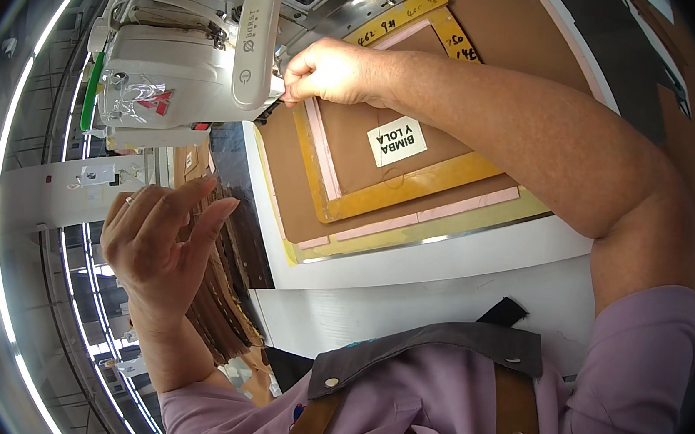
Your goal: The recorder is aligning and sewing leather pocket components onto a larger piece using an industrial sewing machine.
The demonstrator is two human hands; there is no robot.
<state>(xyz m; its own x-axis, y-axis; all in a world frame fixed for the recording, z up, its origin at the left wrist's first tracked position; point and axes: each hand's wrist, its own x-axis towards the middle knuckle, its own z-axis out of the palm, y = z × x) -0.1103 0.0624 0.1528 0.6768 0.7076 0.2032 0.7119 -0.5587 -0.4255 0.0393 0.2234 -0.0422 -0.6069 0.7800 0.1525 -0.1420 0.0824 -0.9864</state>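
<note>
My right hand (332,72) reaches across to the white sewing machine head (169,74). Its fingers are pinched together close to the machine's lower end, and whatever is between them is too small to make out. Below that hand lies a yellow template frame (417,192) with handwritten marks, set on a brown panel (285,173). Inside the frame a white printed label (397,142) rests on the brown material, with a thin loose thread curling beside it. Raised at the left, away from the work, my left hand (163,237) has thumb and fingers apart and holds nothing.
A white lamp-like arm (258,37) hangs from the machine over the work. Pink strips (470,205) line the panel's near edge. A stack of brown sheets (228,281) stands beyond my left hand. The white tabletop (440,293) runs along my front.
</note>
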